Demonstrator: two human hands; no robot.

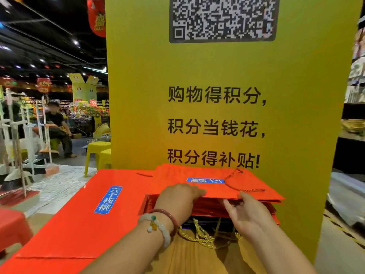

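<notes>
Behind red bags (209, 173) — yellow pillar (138, 95)

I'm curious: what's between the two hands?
Head view: the edge of the stack of flat red paper bags runs between the left hand and the right hand.

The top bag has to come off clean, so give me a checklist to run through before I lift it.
1. Grip: right hand pinches the front edge of the top flat red paper bag with a blue label: ok.
2. Support: left hand rests on that bag; whether it grips: cannot tell.
3. Only one bag parted from the red bag stack: cannot tell.
4. Thin red cord handle lies loose on top: ok.
5. Twisted gold cord handles trail out beneath the stack and may snag: not ok.
</notes>
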